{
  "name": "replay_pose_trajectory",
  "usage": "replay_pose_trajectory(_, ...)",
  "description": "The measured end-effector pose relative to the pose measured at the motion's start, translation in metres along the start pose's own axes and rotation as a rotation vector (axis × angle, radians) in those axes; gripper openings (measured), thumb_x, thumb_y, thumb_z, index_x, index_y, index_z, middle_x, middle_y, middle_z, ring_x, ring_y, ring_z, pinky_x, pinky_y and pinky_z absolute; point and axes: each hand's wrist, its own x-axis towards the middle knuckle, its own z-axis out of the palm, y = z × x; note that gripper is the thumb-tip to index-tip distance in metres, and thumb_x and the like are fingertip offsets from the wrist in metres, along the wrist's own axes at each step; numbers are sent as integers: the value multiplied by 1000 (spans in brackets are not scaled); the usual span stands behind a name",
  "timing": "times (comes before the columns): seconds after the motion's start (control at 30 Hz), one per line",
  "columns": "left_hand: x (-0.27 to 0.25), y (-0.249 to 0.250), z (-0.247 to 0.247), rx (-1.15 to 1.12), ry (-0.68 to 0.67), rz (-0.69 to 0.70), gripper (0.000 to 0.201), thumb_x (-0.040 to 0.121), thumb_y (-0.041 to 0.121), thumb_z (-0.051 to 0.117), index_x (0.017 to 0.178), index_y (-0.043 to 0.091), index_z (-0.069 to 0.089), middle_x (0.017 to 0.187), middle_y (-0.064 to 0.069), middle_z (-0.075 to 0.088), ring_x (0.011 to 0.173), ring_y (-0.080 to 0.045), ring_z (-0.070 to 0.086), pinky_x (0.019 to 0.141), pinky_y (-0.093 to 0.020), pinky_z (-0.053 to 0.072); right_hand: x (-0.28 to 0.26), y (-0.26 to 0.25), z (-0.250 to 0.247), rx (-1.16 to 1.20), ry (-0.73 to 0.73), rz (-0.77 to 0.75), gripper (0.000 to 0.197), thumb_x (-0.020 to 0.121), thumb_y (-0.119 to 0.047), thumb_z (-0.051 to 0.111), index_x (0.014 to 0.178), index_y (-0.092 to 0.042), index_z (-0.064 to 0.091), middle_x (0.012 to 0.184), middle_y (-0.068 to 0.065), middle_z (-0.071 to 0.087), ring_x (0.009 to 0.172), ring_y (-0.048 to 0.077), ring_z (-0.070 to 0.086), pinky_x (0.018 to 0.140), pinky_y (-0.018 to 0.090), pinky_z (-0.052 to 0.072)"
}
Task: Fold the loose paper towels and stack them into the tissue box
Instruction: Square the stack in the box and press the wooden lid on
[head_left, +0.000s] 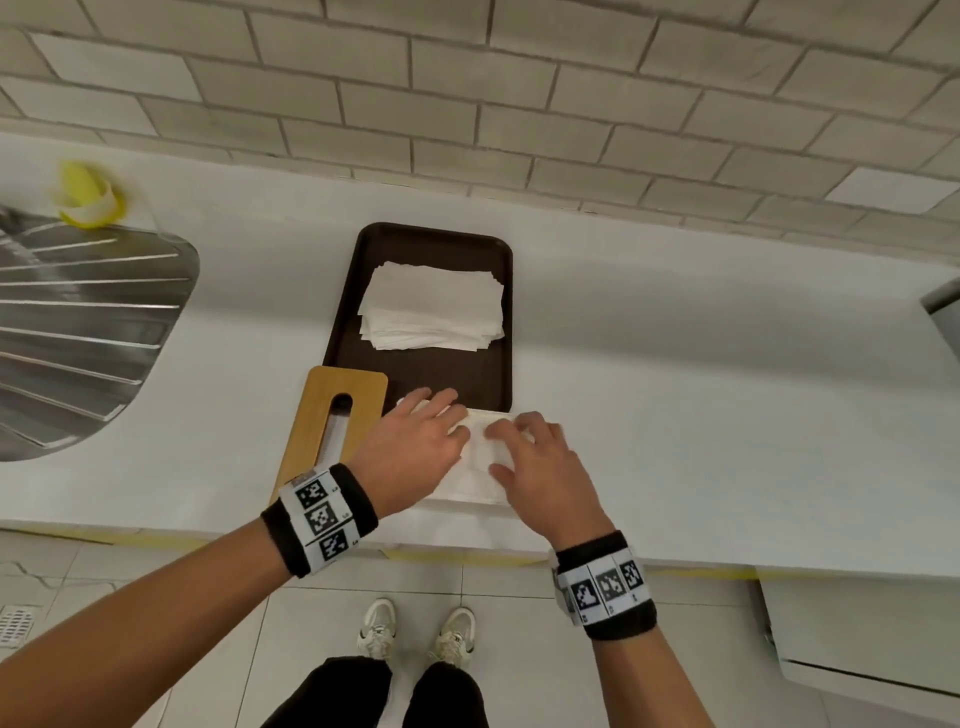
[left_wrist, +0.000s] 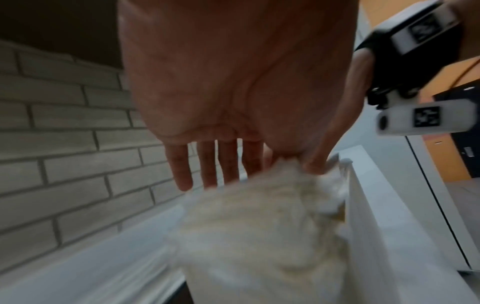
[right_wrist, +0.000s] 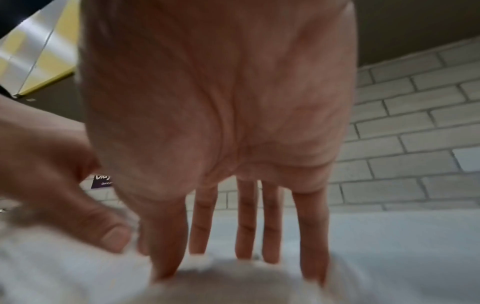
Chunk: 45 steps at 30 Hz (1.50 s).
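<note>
Two flat hands, left (head_left: 415, 447) and right (head_left: 540, 462), grip spread, on one paper towel (head_left: 480, 467).

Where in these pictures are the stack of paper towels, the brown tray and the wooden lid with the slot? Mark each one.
stack of paper towels (head_left: 432, 306): head view, middle of the top sheet.
brown tray (head_left: 347, 317): head view, bare left wall.
wooden lid (head_left: 317, 415): head view, wood left of the slot.

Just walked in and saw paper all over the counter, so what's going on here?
A person is folding a paper towel at the counter's front edge, left hand and right hand both pressing it flat with straight fingers. A stack of towels sits on a dark tray behind. A wooden lid with a slot lies left.
</note>
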Motion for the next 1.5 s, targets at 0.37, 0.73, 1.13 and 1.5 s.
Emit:
replay_pose_trajectory(0.37,9,19,-27,24,-419,-136,40,100,-6,59,137,5,50,132,-23,51,115,-35,60,83,-39,55,9,8,-10,172,-262,243,55,103,-24,71,139,-39,33,139,15,41,94,29,65,93,47,59)
replay_pose_trajectory(0.73,31,6,0,88,-540,41,52,96,-18,53,143,1,42,150,-30,35,127,-47,53,91,-46,55,6,-8,0,-210,-112,180,61,101,1,65,155,-11,39,148,19,42,125,36,58,93,41,58)
replay_pose_trajectory(1.13,40,26,-12,211,-545,-29,46,95,-10,60,141,-5,56,138,-27,53,121,-36,61,94,-44,48,12,1,11,-331,-126,247,56,96,11,62,147,4,39,141,23,45,102,25,69,81,30,57)
replay_pose_trajectory(1.5,32,5,-11,31,-548,36,40,92,-25,54,129,-10,57,137,-28,44,102,-40,68,66,-39,50,28,-12,23,-407,-295,318,41,86,-9,78,125,1,72,105,10,71,73,13,74,55,24,56)
